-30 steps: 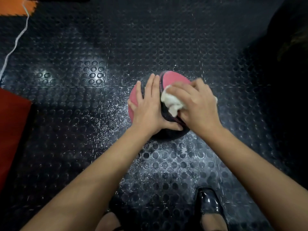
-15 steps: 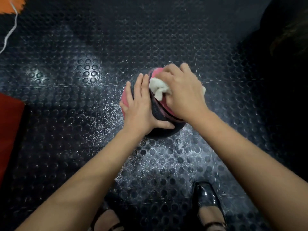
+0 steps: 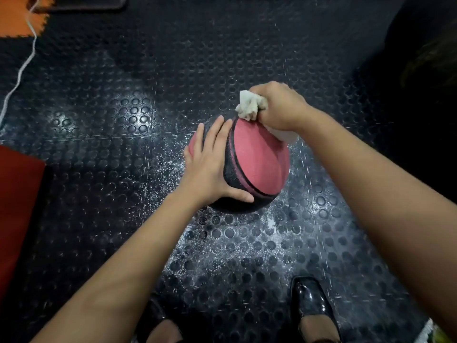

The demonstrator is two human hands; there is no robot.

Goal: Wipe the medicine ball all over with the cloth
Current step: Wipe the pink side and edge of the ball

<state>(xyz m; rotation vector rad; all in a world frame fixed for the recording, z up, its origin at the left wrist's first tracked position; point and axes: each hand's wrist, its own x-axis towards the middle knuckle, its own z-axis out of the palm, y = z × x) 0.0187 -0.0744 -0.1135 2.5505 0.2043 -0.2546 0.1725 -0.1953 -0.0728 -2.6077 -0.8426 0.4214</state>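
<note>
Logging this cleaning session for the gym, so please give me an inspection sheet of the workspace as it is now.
Surface: black studded rubber floor, speckled with white dust around the ball.
Job's things: pink and black round medicine ball on the floor; crumpled white cloth at its far upper side.
Clutter: nothing seen.
Grippers: left hand lies flat on the ball's left side; right hand grips the cloth.
Cables: thin white cord, far left.
Surroundings: orange foam mat, red mat, shiny black shoe.
</note>
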